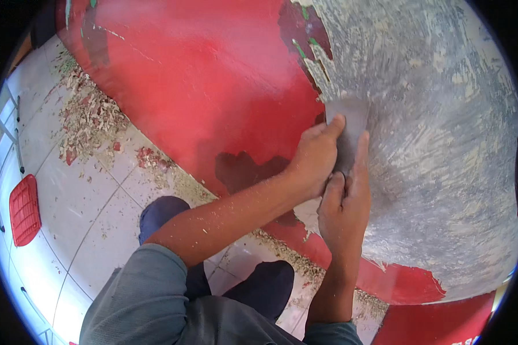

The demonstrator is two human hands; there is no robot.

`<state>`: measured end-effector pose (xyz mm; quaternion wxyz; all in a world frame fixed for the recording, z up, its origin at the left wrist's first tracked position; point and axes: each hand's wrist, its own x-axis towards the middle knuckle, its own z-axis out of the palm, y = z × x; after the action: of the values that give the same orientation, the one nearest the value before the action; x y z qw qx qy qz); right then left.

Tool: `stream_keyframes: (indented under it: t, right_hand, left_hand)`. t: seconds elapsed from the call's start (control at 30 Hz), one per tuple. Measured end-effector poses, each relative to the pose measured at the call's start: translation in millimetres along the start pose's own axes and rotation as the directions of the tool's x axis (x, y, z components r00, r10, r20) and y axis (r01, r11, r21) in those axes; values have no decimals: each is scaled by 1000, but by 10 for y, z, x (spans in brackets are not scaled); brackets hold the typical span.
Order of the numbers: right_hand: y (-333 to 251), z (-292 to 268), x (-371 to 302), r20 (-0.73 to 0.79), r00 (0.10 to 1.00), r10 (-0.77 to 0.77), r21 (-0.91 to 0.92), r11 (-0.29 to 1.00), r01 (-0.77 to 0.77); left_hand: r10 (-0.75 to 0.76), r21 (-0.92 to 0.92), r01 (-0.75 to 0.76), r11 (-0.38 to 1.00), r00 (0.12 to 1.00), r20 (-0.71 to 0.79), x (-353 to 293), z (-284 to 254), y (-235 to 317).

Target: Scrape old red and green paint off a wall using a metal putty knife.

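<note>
Pressing what looks like a scraper (351, 123), both hands (328, 172) meet the red panel (213, 75).

Your scraper blade (351, 123) looks like dull grey metal, matt and a little smeared. Under it the big curved panel (443, 144) shows bare, rough, scratchy grey where the coat is off, streaked with pale cream patches. Toward its upper left the red paint (201, 75) sits smooth with a soft sheen, chipped to a darker maroon layer at the ragged edges. Flaky paint shavings (92, 121) lie dry and crumbly along the panel's lower edge. The floor tiles (75, 207) look smooth and pale, faintly glossy. The red basket (24, 210) looks like ribbed plastic. Your grey sleeves (144, 299) are soft matt cloth.
</note>
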<state>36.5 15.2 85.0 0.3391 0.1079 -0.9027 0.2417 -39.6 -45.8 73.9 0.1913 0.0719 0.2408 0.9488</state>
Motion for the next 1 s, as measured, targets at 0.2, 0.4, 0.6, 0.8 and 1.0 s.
stream_keyframes:
  t: [0.2, 0.4, 0.6, 0.8, 1.0]
  right_hand:
    - [-206, 47, 128, 132, 967, 219, 11, 975, -222]
    - [-96, 121, 162, 34, 997, 71, -42, 997, -69]
    - [-128, 133, 52, -13, 998, 67, -6, 998, -67]
    - [-251, 186, 151, 65, 991, 114, 4, 993, -114]
    - [-272, 262, 325, 64, 992, 105, 8, 994, -106]
  left_hand:
    - [21, 90, -22, 996, 1000, 9, 6, -57, 92]
    - [142, 376, -113, 920, 989, -49, 72, -68, 105]
    - [-14, 41, 14, 999, 1000, -13, 15, -19, 155]
    - [29, 148, -17, 989, 997, -74, 28, -84, 359]
    - [59, 95, -55, 994, 998, -35, 95, -94, 412]
